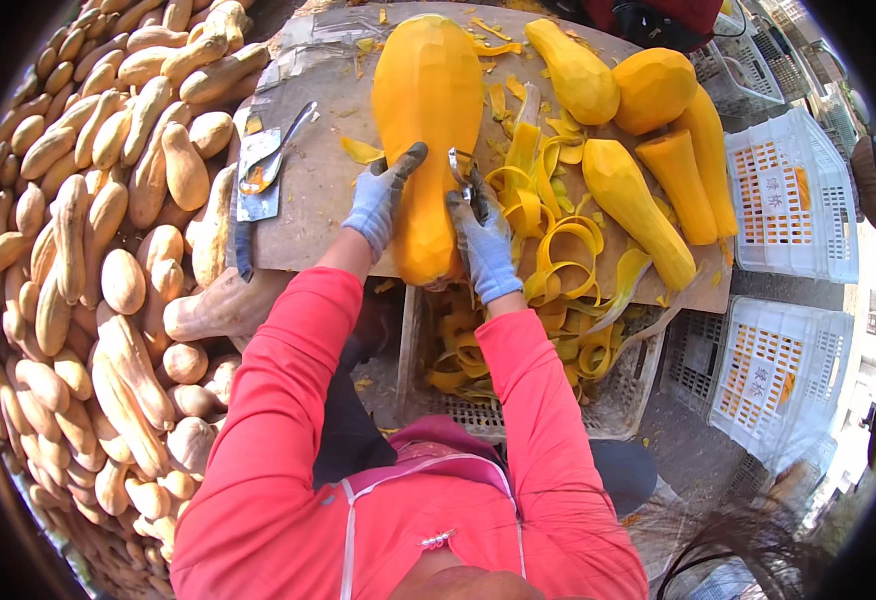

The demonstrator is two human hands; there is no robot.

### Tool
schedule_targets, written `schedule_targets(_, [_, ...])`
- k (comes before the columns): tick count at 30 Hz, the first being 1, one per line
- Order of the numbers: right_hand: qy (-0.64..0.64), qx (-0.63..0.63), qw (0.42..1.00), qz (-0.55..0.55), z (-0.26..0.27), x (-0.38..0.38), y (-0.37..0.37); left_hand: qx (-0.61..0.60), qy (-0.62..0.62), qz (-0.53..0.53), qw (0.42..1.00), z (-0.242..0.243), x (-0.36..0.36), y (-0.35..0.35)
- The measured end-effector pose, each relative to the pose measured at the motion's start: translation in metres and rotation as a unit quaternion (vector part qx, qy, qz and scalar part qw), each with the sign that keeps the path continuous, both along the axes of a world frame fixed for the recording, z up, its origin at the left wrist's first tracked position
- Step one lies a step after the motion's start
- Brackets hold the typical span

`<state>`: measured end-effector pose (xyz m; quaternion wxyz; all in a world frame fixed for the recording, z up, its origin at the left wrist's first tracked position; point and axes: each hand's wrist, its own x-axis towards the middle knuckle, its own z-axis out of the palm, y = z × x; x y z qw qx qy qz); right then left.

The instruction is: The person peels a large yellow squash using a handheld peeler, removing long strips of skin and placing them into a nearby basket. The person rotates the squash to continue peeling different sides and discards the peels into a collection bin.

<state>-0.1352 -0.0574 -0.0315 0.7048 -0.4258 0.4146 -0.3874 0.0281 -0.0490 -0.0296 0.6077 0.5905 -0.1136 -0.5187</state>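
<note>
A large peeled butternut-type squash (427,97) lies lengthwise on the wooden board (318,202), its narrow end towards me. My left hand (379,196), in a blue and grey work glove, grips the left side of the squash's neck. In my gloved right hand (487,240) is a metal peeler (459,169), its head at the right side of the neck. Long curled strips of peel (558,240) are heaped just right of that hand. Several peeled squash pieces (637,210) rest along the board's right side.
Unpeeled squashes (123,281) form a big pile at the left. On the board's left edge lies a broad-bladed knife (262,169) with scraps on it. Below the board's front edge, a plastic crate (475,420) holds peelings. White crates (790,199) stand at the right.
</note>
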Motion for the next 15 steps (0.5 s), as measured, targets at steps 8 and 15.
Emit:
schedule_targets(8, [-0.181, 0.090, 0.977, -0.062, -0.075, -0.012, 0.021, 0.102, -0.501, -0.166, 0.843, 0.073, -0.039, -0.016])
schedule_targets(15, [0.270, -0.235, 0.922, -0.147, -0.015, -0.083, 0.103, 0.056, -0.430, -0.258, 0.864, 0.045, -0.072, -0.007])
